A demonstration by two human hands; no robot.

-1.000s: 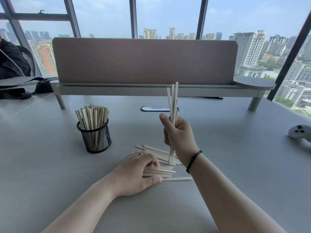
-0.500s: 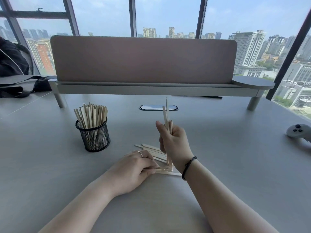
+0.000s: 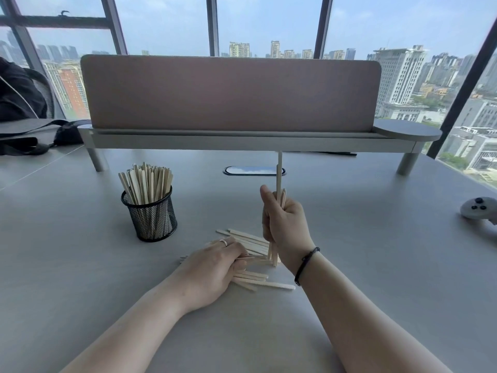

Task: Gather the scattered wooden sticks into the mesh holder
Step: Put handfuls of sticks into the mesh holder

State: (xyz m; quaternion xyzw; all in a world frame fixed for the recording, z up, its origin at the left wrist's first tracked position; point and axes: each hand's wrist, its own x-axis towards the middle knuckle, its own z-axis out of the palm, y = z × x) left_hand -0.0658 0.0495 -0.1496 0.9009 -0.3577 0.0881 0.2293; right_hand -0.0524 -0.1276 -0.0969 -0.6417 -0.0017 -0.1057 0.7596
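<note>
A black mesh holder (image 3: 153,219) stands left of centre on the grey table, packed with upright wooden sticks (image 3: 148,181). Loose sticks (image 3: 252,243) lie in a flat pile between my hands. My right hand (image 3: 285,224) grips a small bundle of sticks upright, lower ends on the table, one stick (image 3: 279,170) poking well above the fist. My left hand (image 3: 215,267), wearing a ring, has its fingers curled over and pinching sticks (image 3: 258,278) at the near left of the pile. Part of the pile is hidden under both hands.
A long desk shelf with a brown divider panel (image 3: 231,92) crosses the back of the table (image 3: 80,265). An oval cable port (image 3: 252,170) lies behind the pile. A white game controller (image 3: 478,208) sits at the right edge, a black bag (image 3: 40,135) at far left.
My right hand lowered the upright bundle until its ends met the table; the sticks slid down in the fist, leaving one tall. My left hand pulled sticks nearer.
</note>
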